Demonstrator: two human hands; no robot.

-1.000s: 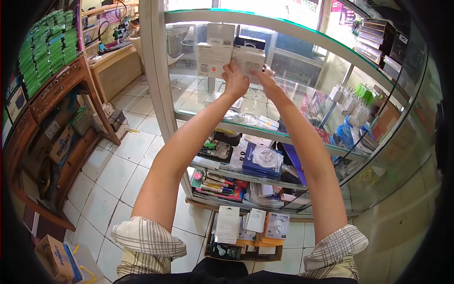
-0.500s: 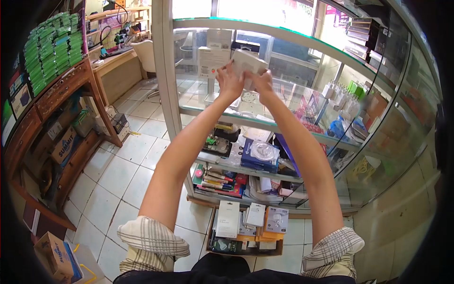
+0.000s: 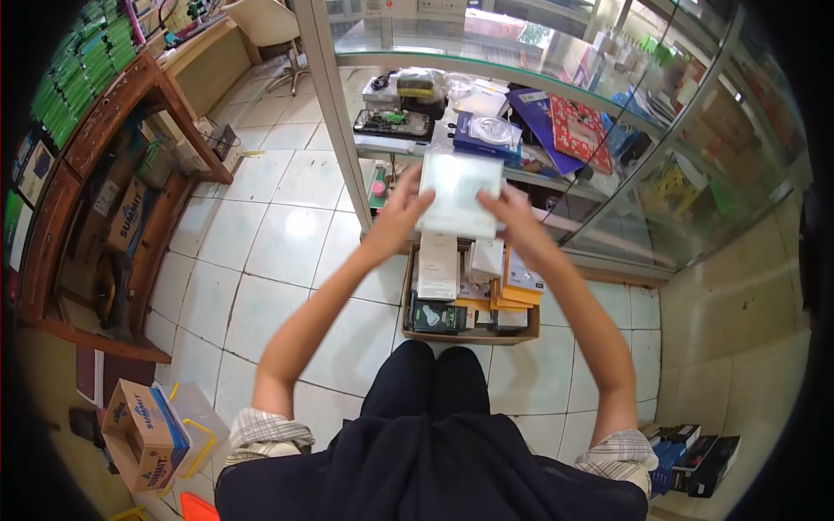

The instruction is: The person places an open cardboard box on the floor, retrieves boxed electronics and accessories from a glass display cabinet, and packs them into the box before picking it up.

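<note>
Lowered since: one white box (image 3: 458, 194), two hands.

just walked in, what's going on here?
A person holds a flat white box with both hands, left hand on its left edge and right hand on its right. They hold it out in front of a glass display cabinet, above an open cardboard tray of small packaged goods sitting on the tiled floor.

white box (image 3: 459, 193) print blurred, edges under fingers (image 3: 408, 198)
</note>
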